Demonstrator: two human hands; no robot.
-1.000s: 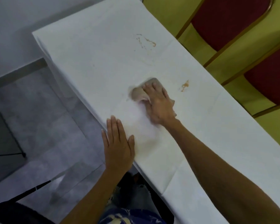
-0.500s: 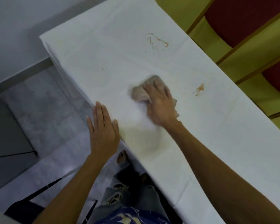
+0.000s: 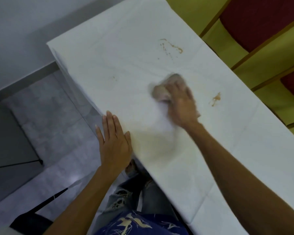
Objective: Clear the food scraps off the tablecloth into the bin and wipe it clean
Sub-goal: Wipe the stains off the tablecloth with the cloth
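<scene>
The right hand point(image 3: 181, 102) presses a crumpled, soiled cloth point(image 3: 166, 88) flat against the white tablecloth point(image 3: 126, 48), its grip closed over the cloth (both blurred). Just to the right of that grip lies a small brown stain point(image 3: 216, 98); farther beyond it, a looping brown smear point(image 3: 172, 47). Nearer the person, below the grip, a faint yellowish patch point(image 3: 153, 145) shows. The left hand point(image 3: 114, 141) lies flat at the bench edge, fingers spread and holding nothing.
</scene>
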